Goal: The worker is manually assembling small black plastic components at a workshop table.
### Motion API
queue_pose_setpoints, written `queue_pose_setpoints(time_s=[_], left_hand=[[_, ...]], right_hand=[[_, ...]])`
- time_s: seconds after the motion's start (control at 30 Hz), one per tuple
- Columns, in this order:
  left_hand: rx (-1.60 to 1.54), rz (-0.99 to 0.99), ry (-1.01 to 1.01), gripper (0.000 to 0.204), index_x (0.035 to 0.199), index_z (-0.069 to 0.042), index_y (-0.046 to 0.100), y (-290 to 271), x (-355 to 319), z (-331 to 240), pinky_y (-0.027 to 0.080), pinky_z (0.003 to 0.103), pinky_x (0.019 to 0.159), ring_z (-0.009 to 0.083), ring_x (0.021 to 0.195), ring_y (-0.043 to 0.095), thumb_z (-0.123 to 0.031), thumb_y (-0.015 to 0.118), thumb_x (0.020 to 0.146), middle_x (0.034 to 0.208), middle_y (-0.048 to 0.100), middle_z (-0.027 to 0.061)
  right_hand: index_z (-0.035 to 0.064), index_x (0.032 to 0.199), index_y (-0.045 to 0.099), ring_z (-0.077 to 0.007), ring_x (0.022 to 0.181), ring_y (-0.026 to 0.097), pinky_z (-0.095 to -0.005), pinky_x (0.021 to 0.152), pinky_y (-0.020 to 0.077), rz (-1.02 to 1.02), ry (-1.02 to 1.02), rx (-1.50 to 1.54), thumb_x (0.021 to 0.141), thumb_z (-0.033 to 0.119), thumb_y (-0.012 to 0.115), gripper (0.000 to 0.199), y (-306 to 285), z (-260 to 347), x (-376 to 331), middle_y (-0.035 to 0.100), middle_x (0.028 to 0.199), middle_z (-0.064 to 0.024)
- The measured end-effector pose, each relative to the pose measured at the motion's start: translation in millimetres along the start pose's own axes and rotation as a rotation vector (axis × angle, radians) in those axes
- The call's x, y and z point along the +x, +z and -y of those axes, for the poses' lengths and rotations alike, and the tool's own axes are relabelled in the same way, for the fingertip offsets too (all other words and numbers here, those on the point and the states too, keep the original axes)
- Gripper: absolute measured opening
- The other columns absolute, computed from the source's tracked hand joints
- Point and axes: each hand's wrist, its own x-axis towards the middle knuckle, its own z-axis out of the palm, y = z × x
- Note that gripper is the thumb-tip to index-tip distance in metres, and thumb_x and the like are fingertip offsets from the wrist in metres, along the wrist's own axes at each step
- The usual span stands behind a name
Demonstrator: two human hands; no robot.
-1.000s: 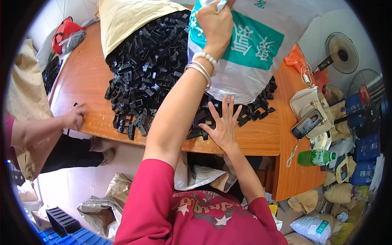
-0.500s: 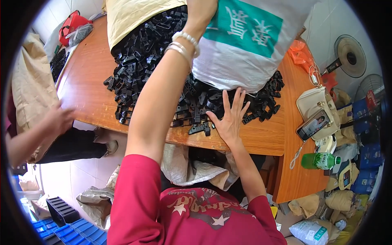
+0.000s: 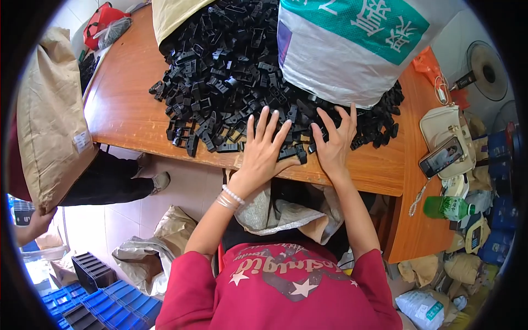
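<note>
Holding the left hand [image 3: 261, 147] and right hand [image 3: 334, 144] with fingers spread apart, at the pile of black plastic parts [image 3: 220, 82] near the front edge of the counter [image 3: 124, 93], beside a white-and-green sack [image 3: 330, 71].

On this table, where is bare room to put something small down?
The widest bare patch of the table lies left of the heap of black parts, with the red bag at its far end. A smaller one lies between the right hand and the phone. The middle is crowded by the heap, the white-and-green sack and the left hand.
</note>
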Motion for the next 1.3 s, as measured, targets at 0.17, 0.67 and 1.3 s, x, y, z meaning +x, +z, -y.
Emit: queue_pose_setpoints(time_s=[0.17,0.67,1.3], left_hand=[[-0.172,-0.131,0.077,0.088,0.135,0.002,0.042,-6,-8,0,0.022,0.055,0.112,0.0419,0.137,0.029,-0.046,0.077,0.07,0.141,0.039,0.0246],[-0.156,-0.162,-0.029,0.012,0.083,0.001,0.057,-11,-2,5,0.045,0.038,0.073,0.0302,0.086,0.053,-0.004,0.067,0.077,0.1,0.054,0.0144],[-1.423,0.135,-0.671,0.033,0.117,0.001,0.051,-14,-45,-52,0.049,0.02,0.056,0.0092,0.065,0.06,0.005,0.064,0.087,0.099,0.062,0.0089]], right_hand=[[0.0141,0.128,0.059,-0.0381,0.139,0.025,-0.0573,0.109,0.0199,0.163,0.037,0.047,0.09,0.018,0.061,0.038,-14,8,-12,0.037,0.142,-0.0154],[-0.0006,0.138,0.045,-0.035,0.139,0.032,-0.042,0.111,0.0298,0.156,0.07,0.163,0.089,-0.012,0.046,0.05,-39,-4,-42,0.039,0.147,-0.0184],[0.0004,0.114,0.061,-0.0294,0.098,0.053,-0.0417,0.086,0.0387,-0.058,0.264,-0.041,0.075,0.009,0.077,0.043,-67,-4,-69,0.058,0.102,-0.01]])
